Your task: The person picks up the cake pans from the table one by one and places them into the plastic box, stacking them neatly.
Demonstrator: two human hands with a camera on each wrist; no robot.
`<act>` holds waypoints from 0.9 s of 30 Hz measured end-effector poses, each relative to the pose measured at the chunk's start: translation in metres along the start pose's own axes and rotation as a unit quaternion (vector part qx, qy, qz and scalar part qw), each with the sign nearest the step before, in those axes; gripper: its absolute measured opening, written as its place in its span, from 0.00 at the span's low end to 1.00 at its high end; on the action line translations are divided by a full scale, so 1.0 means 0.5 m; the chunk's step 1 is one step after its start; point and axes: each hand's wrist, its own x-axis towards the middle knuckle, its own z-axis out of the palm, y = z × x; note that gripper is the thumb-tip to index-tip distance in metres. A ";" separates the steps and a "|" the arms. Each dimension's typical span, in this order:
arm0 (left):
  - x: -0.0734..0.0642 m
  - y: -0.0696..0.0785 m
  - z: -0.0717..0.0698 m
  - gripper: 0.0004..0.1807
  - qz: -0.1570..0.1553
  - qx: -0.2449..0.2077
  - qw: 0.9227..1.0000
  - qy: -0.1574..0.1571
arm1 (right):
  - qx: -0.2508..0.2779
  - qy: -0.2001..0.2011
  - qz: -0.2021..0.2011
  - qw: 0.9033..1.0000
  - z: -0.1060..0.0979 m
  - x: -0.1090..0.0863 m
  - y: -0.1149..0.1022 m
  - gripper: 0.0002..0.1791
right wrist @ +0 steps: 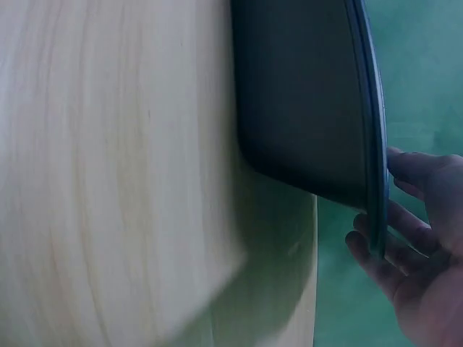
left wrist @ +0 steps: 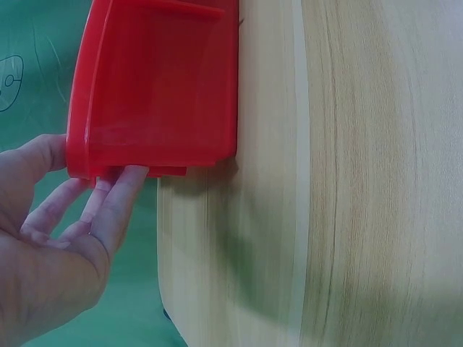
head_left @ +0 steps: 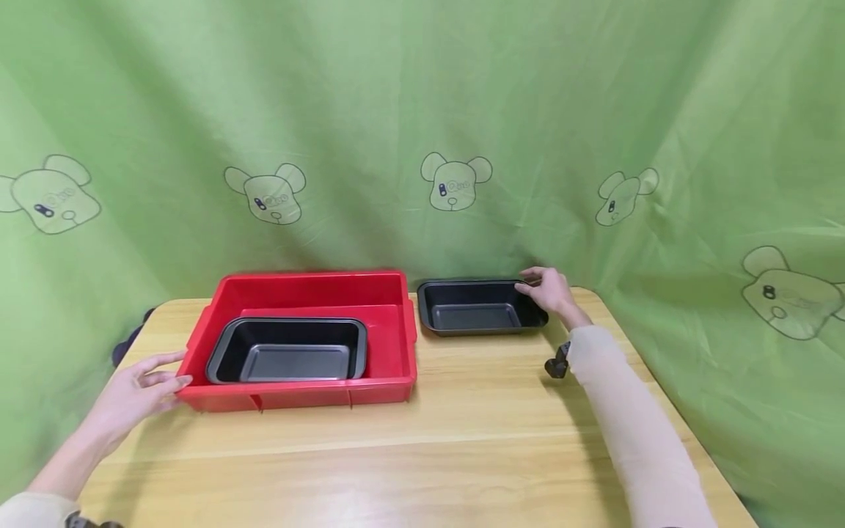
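A red plastic bin [head_left: 389, 330] stands at the left of the table in the head view. Inside it lies a dark loaf pan [head_left: 297, 363]. My left hand [head_left: 135, 392] grips the bin's near left corner, and in the left wrist view the thumb [left wrist: 47, 153] is at the rim with the fingers [left wrist: 119, 206] beneath it. To the right of the bin is a second dark loaf pan [head_left: 475, 317]. My right hand [head_left: 549, 292] holds that pan's rim at its right end; the right wrist view shows fingers [right wrist: 380, 264] under the rim.
Both containers sit on a light wooden table [head_left: 462, 440] with rounded back corners. Behind it and along the sides hangs a green curtain [head_left: 370, 132] printed with bear heads. A dark object [head_left: 128, 341] shows past the table's left edge.
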 end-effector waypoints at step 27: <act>0.002 0.003 0.002 0.28 0.003 -0.009 1.000 -0.002 | -0.038 -0.018 -0.013 0.999 -0.001 -0.014 0.012 0.23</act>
